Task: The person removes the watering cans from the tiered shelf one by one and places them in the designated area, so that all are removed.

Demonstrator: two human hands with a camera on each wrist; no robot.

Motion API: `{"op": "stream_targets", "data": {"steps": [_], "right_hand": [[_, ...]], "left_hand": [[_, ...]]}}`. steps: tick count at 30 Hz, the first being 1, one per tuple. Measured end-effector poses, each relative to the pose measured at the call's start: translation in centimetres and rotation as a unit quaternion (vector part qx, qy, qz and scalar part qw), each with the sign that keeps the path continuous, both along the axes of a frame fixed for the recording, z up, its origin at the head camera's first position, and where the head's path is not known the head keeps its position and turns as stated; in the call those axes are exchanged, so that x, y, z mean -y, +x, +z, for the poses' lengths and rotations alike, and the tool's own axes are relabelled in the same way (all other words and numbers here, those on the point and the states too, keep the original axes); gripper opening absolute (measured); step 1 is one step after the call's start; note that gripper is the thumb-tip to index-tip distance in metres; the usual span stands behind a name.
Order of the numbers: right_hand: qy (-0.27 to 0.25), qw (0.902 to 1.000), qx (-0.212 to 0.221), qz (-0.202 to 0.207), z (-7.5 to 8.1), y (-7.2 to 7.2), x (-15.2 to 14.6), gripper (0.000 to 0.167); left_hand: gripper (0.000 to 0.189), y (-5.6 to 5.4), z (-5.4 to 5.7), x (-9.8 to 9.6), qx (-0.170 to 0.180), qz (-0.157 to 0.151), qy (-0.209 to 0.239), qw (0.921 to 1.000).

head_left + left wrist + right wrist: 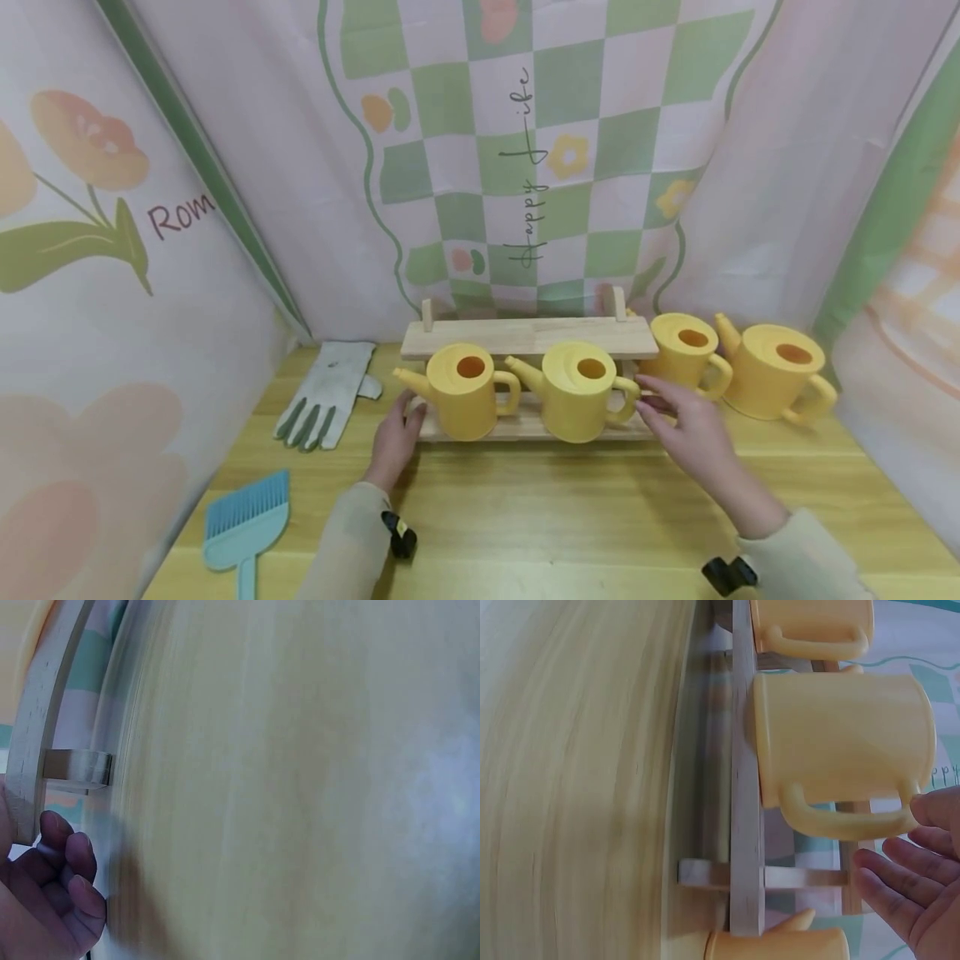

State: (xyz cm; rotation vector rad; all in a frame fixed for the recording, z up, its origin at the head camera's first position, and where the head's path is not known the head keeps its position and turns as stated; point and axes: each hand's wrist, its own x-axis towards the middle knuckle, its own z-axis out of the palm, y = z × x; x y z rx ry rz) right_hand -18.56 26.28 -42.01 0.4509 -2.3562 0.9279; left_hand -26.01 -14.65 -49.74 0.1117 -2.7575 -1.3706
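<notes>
A small two-tier wooden rack (528,337) stands on the table, with two yellow watering cans on its lower board. The left watering can (463,410) and the right watering can (573,412) both have spouts to the left and handles to the right. My left hand (393,443) grips the left end of the lower board; in the left wrist view its fingers (81,859) curl beside the board end. My right hand (693,433) is at the right can's handle (855,825), thumb tip against it and the other fingers loosely extended.
Two more yellow watering cans, one nearer (678,358) and one farther right (772,375), stand on the table right of the rack. A grey-white glove (330,387) lies to the left, with a light-blue brush (243,533) before it. Patterned curtains (525,150) hang behind.
</notes>
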Motion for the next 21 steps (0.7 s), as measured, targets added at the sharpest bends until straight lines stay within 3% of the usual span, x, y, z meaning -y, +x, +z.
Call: {"op": "stream_targets", "data": {"steps": [15,21], "right_hand": [[-0.026,0.9973,0.062,-0.030,-0.9,-0.3,1.1,0.029],[-0.029,0.9973,0.059,-0.034,-1.2,-0.4,1.3,0.025]], "left_hand": [[0.057,0.3,0.2,-0.1,0.000,0.002,0.005,1.0000],[0.058,0.3,0.3,0.0,-0.006,-0.001,0.009,0.9999]]}}
